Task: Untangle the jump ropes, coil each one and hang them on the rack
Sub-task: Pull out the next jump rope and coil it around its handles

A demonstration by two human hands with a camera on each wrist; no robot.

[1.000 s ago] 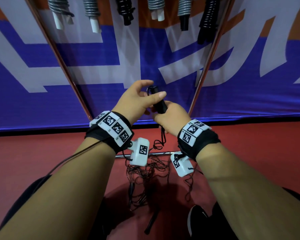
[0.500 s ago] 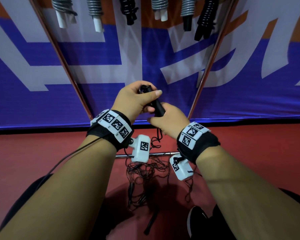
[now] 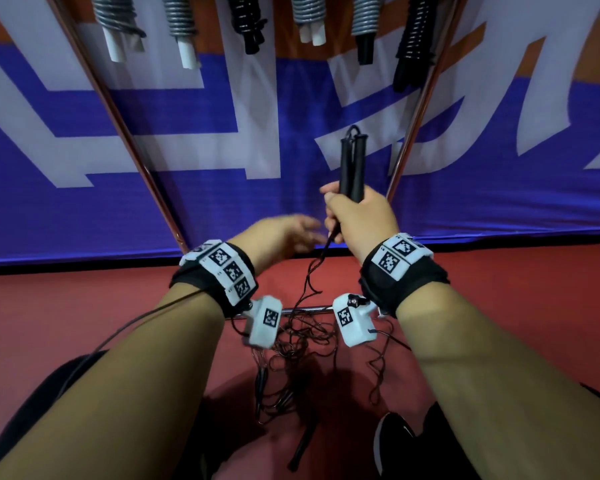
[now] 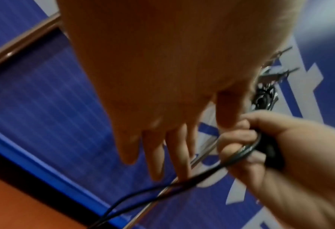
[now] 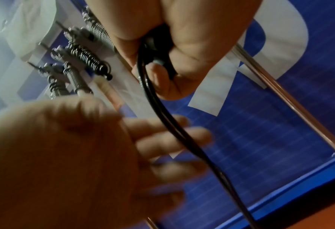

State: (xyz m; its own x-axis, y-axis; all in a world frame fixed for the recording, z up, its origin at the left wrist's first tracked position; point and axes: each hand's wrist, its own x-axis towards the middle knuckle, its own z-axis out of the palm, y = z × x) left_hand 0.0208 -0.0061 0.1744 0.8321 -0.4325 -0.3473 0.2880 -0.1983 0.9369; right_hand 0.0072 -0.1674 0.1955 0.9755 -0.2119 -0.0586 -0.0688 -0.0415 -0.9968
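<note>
- Gripping two black handles (image 3: 352, 168) side by side, the right hand (image 3: 359, 216) is raised in front of the blue banner (image 3: 222, 140) in the head view, forearm reaching forward and up, fingers clenched round the handles' lower ends.
- The handles stand nearly upright, long axis vertical, their tops joined by a small loop of cord; from under the fist a thin black cord (image 3: 312, 271) drops to a tangled pile of rope (image 3: 291, 344) on the red floor (image 3: 84, 323).
- The left hand (image 3: 284, 235) sits lower and just left of the right one, blurred, fingers loosely spread and holding nothing, tips near the hanging cord.
- Coiled ropes (image 3: 312, 15), grey and black, hang in a row from the rack at the top; two slanted metal poles (image 3: 129, 133) frame them.
- From the left wrist view, the left hand (image 4: 162, 77) points its straight, relaxed fingers (image 4: 156, 158) down toward the cord (image 4: 162, 189); whether they touch it I cannot tell. The right hand (image 4: 270, 147) beside it is curled round the handles.
- From the right wrist view, the right hand (image 5: 182, 46) clamps the handle ends, and the cord (image 5: 162, 108) runs down and away across the blurred, spread left hand (image 5: 84, 155).
</note>
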